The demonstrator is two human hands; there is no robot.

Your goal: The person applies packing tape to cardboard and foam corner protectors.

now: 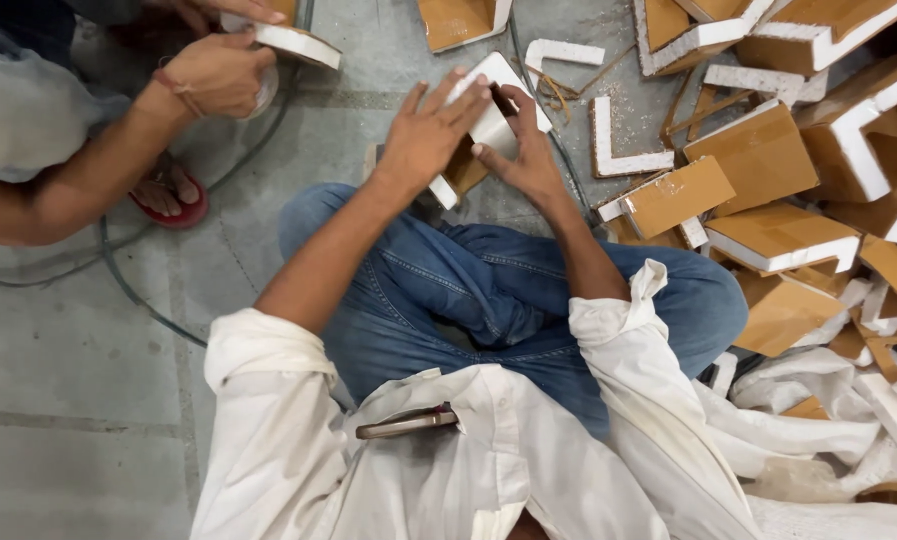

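Note:
I sit cross-legged on a concrete floor in blue jeans and a white shirt. My left hand (431, 128) and my right hand (522, 150) both grip one white foam piece with a brown paper face (491, 122), held above my knees. The left hand's fingers lie flat over its upper side, and the right hand's thumb presses on its white face from the right. The lower end of the piece (447, 190) pokes out beneath my left hand. What lies under my palms is hidden.
A heap of white foam pieces with brown faces (769, 160) covers the floor to my right. At top left, another person's hand (214, 75) holds a similar white piece (299, 44); their sandalled foot (169, 198) rests near a grey cable (129, 290).

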